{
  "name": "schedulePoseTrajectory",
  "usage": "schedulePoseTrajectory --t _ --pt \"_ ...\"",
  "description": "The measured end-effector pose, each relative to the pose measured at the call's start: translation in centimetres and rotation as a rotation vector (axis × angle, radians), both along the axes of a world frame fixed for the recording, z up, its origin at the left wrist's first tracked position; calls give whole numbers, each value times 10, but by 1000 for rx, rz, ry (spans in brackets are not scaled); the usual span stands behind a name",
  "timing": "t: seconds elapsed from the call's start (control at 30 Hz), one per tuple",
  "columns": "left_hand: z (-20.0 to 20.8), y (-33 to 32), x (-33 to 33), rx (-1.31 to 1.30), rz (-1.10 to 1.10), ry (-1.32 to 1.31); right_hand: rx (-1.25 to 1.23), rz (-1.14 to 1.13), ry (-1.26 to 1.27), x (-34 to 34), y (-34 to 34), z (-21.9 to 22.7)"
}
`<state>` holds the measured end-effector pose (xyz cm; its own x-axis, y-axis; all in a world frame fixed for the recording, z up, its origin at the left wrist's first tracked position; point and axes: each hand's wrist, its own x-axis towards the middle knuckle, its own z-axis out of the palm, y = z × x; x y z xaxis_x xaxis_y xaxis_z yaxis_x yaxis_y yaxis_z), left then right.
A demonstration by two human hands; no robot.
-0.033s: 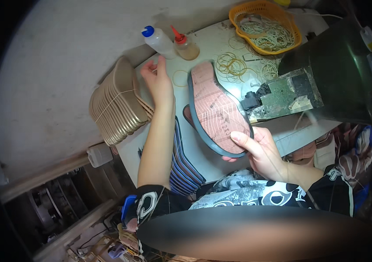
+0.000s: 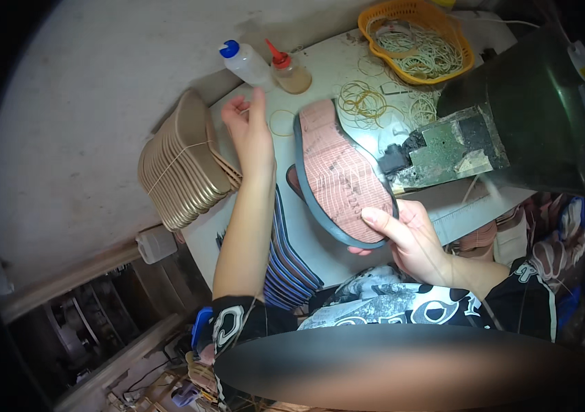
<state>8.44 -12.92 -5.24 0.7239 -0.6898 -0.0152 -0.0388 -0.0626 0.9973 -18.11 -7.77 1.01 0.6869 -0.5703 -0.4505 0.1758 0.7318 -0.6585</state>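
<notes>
In my right hand (image 2: 416,233) is a shoe insole (image 2: 340,165) with a pink, lined underside and a dark rim, its wide end pinched between thumb and fingers. It stands tilted above the table, its narrow end pointing away from me. Part of another dark-edged insole (image 2: 293,178) shows behind it. My left hand (image 2: 250,127) is raised with bent fingers and the thumb apart, and nothing shows in it. It is between a banded bundle of tan insoles (image 2: 182,165) and a loose rubber band (image 2: 282,122). Blue-edged insoles (image 2: 292,264) lie beside my left forearm.
A blue-capped bottle (image 2: 246,63) and a red-tipped bottle (image 2: 291,74) stand at the back. An orange basket (image 2: 467,65) holds rubber bands; more bands (image 2: 362,103) lie on the table (image 2: 334,62). A large dark green machine (image 2: 526,117) reaches in from the right, near the insole.
</notes>
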Motion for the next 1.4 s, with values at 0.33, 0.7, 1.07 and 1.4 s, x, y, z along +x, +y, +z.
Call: schedulePoseTrajectory --t 0.33,0.7,1.07,1.4 --pt "65 104 -76 148 -508 556 -54 232 -12 -4 16 2" --pt "51 176 -132 -406 -380 901 -598 46 -8 -29 44 8" --pt "45 204 -171 -463 -272 928 -804 -34 30 -67 51 18" --pt "58 205 -186 -527 -153 560 -371 -84 -196 -60 49 -2"
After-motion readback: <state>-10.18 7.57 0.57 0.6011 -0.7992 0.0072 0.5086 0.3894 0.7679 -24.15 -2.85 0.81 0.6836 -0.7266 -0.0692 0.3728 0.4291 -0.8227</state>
